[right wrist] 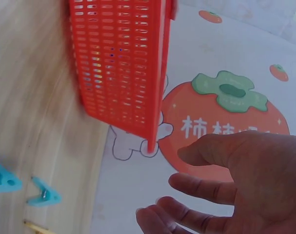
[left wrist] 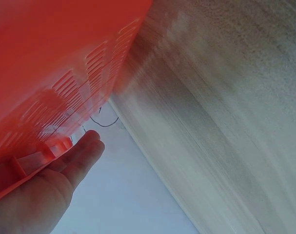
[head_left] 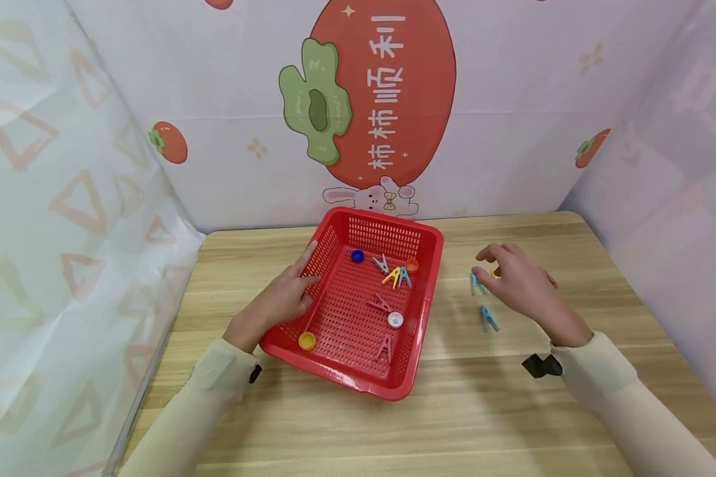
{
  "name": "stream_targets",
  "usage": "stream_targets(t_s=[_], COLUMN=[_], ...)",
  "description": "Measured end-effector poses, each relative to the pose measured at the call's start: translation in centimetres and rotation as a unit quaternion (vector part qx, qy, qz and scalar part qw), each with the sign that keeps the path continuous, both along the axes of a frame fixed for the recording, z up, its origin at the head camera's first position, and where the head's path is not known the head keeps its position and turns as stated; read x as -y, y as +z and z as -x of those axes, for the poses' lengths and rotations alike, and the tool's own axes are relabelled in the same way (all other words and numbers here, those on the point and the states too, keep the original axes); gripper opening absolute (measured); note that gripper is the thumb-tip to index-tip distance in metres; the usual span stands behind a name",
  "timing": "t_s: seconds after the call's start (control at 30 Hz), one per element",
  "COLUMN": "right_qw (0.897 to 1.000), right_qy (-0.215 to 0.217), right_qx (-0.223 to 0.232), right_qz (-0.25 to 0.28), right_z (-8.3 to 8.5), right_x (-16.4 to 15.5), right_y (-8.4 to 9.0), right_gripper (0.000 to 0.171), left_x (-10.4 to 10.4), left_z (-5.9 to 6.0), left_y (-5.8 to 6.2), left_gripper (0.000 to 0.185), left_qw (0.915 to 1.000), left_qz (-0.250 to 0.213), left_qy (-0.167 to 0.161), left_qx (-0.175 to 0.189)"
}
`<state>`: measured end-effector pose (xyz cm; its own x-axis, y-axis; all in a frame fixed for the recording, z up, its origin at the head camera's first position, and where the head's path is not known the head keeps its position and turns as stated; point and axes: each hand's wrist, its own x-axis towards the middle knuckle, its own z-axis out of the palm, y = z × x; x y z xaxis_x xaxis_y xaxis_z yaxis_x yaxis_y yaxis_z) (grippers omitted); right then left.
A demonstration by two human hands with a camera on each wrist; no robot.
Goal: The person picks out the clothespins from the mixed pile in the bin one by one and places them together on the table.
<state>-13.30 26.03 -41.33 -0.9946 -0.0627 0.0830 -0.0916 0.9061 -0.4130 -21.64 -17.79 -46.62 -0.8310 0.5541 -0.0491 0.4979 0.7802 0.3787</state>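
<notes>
A red plastic basket (head_left: 433,291) stands on the wooden table. My left hand (head_left: 280,298) holds its left rim, the thumb reaching inside; in the left wrist view the straight fingers (left wrist: 84,156) lie outside, under the rim. To the right of the basket my right hand (head_left: 516,281) hovers with fingers loosely bent and apart, nothing between them. Close by its fingertips is a light-blue clothespin (head_left: 477,283), with a second light-blue clothespin (head_left: 488,318) nearer the front. A yellow clothespin (right wrist: 38,227) and a red piece (head_left: 551,279) are mostly hidden by this hand.
The basket contains a blue cap (head_left: 357,256), an orange cap (head_left: 412,265), a white cap (head_left: 396,320), a yellow cap (head_left: 307,341) and several clothespins, among them a pink clothespin (head_left: 385,347). A patterned cloth backdrop (head_left: 238,165) rises behind the table (head_left: 310,430).
</notes>
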Motion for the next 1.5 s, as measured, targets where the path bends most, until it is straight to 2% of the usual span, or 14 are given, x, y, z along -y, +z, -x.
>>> stream_targets(t_s=[0.3, 0.6, 0.9, 1.17, 1.37, 1.5], right_qw=[1.0, 1.0, 1.0, 0.999, 0.998, 0.996], right_qy=[-0.004, -0.004, 0.02, 0.039, 0.065, 0.08], right_qx=[0.009, -0.001, -0.004, 0.002, 0.006, 0.003], right_qz=[0.008, 0.009, 0.007, -0.014, -0.023, -0.032], right_z=[0.8, 1.4, 2.1, 2.9, 3.3, 3.7], right_x=[1.6, 3.0, 4.7, 6.2, 7.5, 8.5], right_y=[0.6, 1.2, 2.3, 3.5, 3.6, 3.6], right_gripper=[0.04, 0.036, 0.034, 0.033, 0.033, 0.033], left_x=[0.1, 0.0, 0.0, 0.0, 0.1, 0.1], left_z=[0.0, 0.0, -0.1, -0.1, 0.0, 0.0], left_y=[-0.2, 0.1, 0.1, 0.1, -0.1, -0.3], left_gripper=[0.054, 0.053, 0.053, 0.052, 0.052, 0.052], left_qw=[0.9999, 1.0, 1.0, 0.9999, 0.9995, 0.9996], left_qz=[0.004, 0.002, -0.01, -0.005, 0.001, -0.001], left_qy=[-0.006, -0.004, -0.002, -0.007, -0.013, -0.012], left_qx=[-0.009, -0.007, -0.001, -0.01, -0.028, -0.026])
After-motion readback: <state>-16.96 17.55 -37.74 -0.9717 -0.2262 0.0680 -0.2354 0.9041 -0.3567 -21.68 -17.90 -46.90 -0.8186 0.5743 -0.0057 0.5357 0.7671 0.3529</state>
